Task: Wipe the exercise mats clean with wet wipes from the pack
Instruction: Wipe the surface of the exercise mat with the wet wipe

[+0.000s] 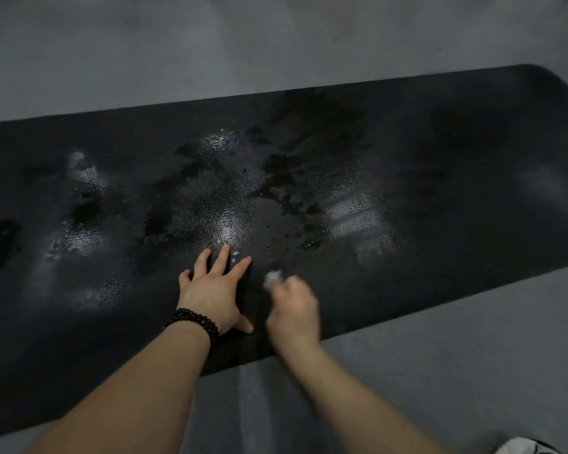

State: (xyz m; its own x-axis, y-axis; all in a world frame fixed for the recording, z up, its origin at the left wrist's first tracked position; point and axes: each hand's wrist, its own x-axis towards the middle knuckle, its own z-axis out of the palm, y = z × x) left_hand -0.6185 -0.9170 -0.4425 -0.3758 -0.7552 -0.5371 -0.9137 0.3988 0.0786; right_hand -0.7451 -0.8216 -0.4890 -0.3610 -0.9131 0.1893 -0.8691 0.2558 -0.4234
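Right hand point(294, 303), blurred, grips a crumpled white wet wipe point(273, 277) on the black textured exercise mat point(440, 191), left hand point(215, 290) pressed flat with fingers spread: mid-wipe, dry near edge likely next.

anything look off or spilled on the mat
Nothing damaged. The mat has patchy wet streaks and glossy blotches across its middle, which fits wiping. The left hand lies flat on it; the right hand grips a balled wipe.

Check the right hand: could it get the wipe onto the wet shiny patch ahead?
Probably yes. The right hand grips the wipe just short of the wet patch, with bare mat between.
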